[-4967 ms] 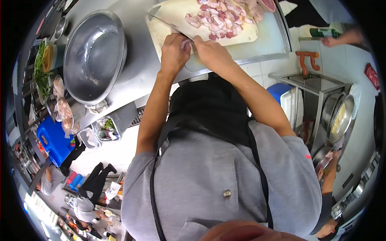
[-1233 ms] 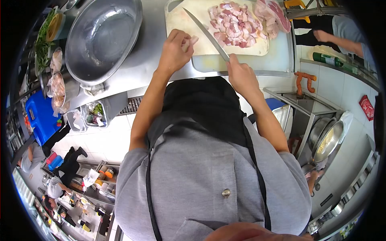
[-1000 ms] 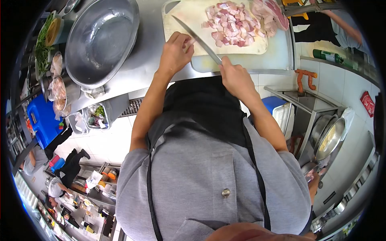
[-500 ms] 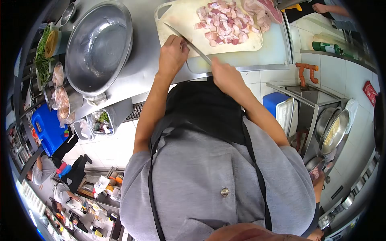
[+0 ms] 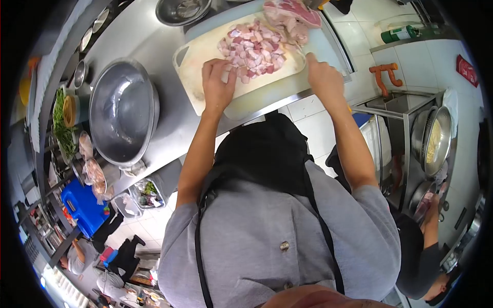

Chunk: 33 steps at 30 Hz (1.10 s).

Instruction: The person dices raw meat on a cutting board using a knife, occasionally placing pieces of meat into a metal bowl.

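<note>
On the white cutting board (image 5: 197,84) lies a pile of diced raw meat (image 5: 254,49). A larger raw piece of meat (image 5: 292,18) sits at the board's far right corner. My left hand (image 5: 219,84) is over the near left side of the pile, thumb and fingers apart, fingertips at the board and the closest cubes. At the board's right edge my right hand (image 5: 325,79) is closed around the knife's handle. The blade is seen almost edge-on and is hard to make out beside the meat.
A large steel bowl (image 5: 123,113) stands left on the steel counter (image 5: 167,102), with a smaller bowl (image 5: 183,10) at the back. Bagged food (image 5: 95,172) and greens (image 5: 64,123) are farther left. A co-worker (image 5: 421,246) is close behind on my right, handling meat.
The knife has swung from in front of my left hand to the board's right edge with my right hand. My left hand has moved to the pile. The view has turned.
</note>
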Available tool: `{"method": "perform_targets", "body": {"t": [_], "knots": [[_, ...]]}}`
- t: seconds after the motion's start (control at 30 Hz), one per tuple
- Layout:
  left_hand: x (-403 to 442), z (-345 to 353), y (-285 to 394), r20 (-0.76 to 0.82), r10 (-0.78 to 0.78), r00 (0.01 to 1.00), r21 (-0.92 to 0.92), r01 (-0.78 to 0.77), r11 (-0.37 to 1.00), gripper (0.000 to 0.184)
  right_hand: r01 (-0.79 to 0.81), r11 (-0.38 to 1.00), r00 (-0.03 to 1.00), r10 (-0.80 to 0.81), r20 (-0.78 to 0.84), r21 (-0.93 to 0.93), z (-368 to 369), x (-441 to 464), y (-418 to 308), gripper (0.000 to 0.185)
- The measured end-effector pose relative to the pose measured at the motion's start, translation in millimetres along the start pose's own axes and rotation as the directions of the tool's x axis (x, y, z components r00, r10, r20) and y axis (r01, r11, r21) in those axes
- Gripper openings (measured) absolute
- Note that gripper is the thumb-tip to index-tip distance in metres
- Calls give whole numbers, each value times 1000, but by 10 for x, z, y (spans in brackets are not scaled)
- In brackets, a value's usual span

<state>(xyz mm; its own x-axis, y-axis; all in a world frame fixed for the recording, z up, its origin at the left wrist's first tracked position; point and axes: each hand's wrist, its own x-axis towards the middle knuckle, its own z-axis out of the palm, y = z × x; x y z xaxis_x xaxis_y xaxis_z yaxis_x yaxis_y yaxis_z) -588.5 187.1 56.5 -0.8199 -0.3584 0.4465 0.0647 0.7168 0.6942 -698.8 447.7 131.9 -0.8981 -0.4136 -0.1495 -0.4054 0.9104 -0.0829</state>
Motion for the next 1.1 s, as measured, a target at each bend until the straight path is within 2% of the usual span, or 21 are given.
{"method": "perform_targets", "body": {"t": [0.03, 0.1, 0.13, 0.2, 0.27, 0.33, 0.4, 0.47, 0.5, 0.53, 0.6, 0.63, 0.67, 0.7, 0.73, 0.8, 0.93, 1.1], "knots": [[8, 5, -36, 12, 9, 1000, -4, -9, 1000, 25, -15, 1000, 1000, 15, -1, 5, 150, -11, -13, 19], [73, 17, -120, -13, -32, 999, 24, 33, 999, 33, 57, 993, 998, -57, 1, 105, 345, 13, -217, 20], [118, 13, -150, -6, -25, 1000, 21, 25, 999, 33, 48, 993, 999, -48, -2, 108, 352, 32, -281, 20], [159, -39, -150, -31, -103, 994, 52, 105, 993, 38, 117, 978, 993, -120, 7, 173, 226, -21, -402, 22], [206, -54, -185, -23, -145, 989, 35, 146, 989, 38, 112, 977, 993, -116, 12, 179, 109, 16, -249, 25], [222, -46, -272, 18, -49, 999, 47, 48, 998, 57, 2, 989, 997, -13, 75, 147, -39, 35, -59, 25], [311, 14, -59, 138, -91, 986, 69, 82, 994, 82, -6, 986, 991, -16, 130, 167, 87, 55, 32, 24], [365, 244, -8, 217, 85, 973, 55, -99, 994, 100, -14, 969, 987, -26, 158, 248, 220, 13, -59, 23], [388, 335, 43, 210, 76, 975, 62, -91, 994, 100, -1, 955, 981, -57, 186, 295, 247, -1, -202, 23], [403, 419, 97, 183, 97, 978, 77, -113, 991, 96, -54, 936, 975, -26, 222, 349, 317, 5, -377, 22], [445, 586, 99, 150, 116, 982, 93, -131, 987, 92, -20, 843, 990, -59, 130, 538, 471, 10, -576, 19], [443, 657, 63, 84, 91, 992, 91, -98, 991, 88, -13, 845, 989, -69, 132, 535, 499, 45, -643, 19], [447, 702, 47, 18, 61, 998, 89, -62, 994, 84, -114, 730, 971, -60, 230, 674, 491, 73, -723, 17], [451, 745, 26, -57, -12, 998, -1, 12, 1000, 69, -226, 590, 942, -70, 328, 775, 492, 93, -788, 16], [430, 760, 0, -65, -26, 998, 4, 27, 1000, 69, -223, 597, 938, -83, 335, 771, 507, 101, -838, 16], [451, 717, -11, -93, -113, 989, -98, 104, 990, 61, -362, 288, 899, -145, 414, 887, 559, 139, -936, 17], [475, 707, 14, -225, -168, 960, -244, 111, 963, 58, -382, 252, 874, -213, 436, 889, 600, 212, -1007, 16], [520, 670, 44, -342, -188, 921, -340, 65, 938, 58, -352, 282, 902, -153, 404, 893, 404, 177, -1083, 19]]}}
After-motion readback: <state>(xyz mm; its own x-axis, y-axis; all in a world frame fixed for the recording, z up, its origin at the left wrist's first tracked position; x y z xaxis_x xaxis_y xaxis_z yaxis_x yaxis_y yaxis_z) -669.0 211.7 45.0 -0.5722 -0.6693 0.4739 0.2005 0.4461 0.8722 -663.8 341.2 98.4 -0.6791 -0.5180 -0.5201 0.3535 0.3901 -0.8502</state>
